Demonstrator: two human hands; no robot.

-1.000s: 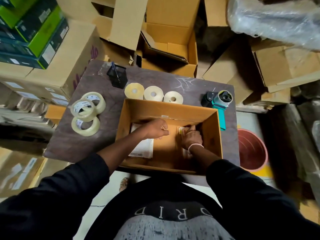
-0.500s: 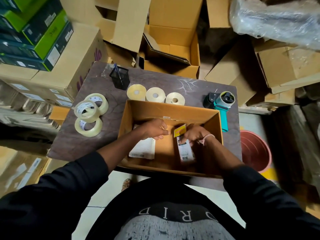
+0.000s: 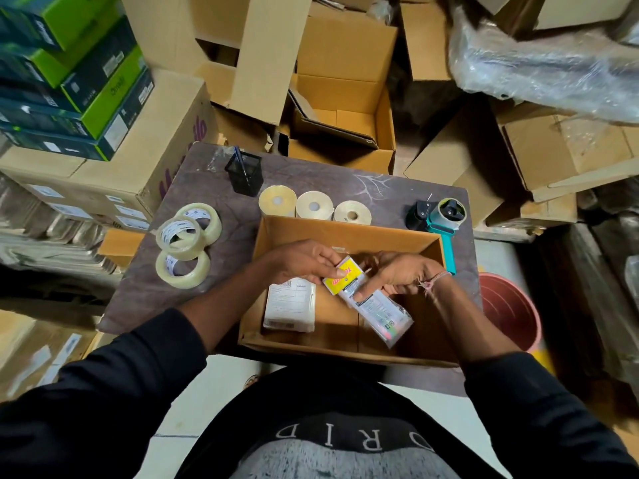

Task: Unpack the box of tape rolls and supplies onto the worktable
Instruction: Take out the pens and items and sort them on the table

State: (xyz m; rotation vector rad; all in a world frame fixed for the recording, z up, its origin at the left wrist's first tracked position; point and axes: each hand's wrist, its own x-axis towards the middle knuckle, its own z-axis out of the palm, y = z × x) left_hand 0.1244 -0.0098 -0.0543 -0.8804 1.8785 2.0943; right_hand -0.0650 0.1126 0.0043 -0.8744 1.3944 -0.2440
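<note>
An open cardboard box (image 3: 345, 229) sits on the dark worktable (image 3: 145, 292). Above the box, both hands hold a clear plastic packet with a yellow header card (image 3: 370, 302). My left hand (image 3: 307, 261) pinches the yellow top end. My right hand (image 3: 397, 274) grips the packet's middle from the right. A white pack of labels (image 3: 290, 309) lies flat on the box floor. Three clear tape rolls (image 3: 185, 243) are stacked at the table's left. Three cream label rolls (image 3: 313, 205) stand behind the box. A teal tape dispenser (image 3: 442, 223) lies at the right.
A black mesh pen holder (image 3: 243, 172) stands at the table's back. Cardboard cartons (image 3: 339, 108) crowd behind and beside the table, with green boxes (image 3: 76, 74) stacked at the left. A red bucket (image 3: 511, 312) stands on the floor at the right.
My right hand lifted the packet from the box floor and raised it; my left hand came over and took hold of its yellow top.
</note>
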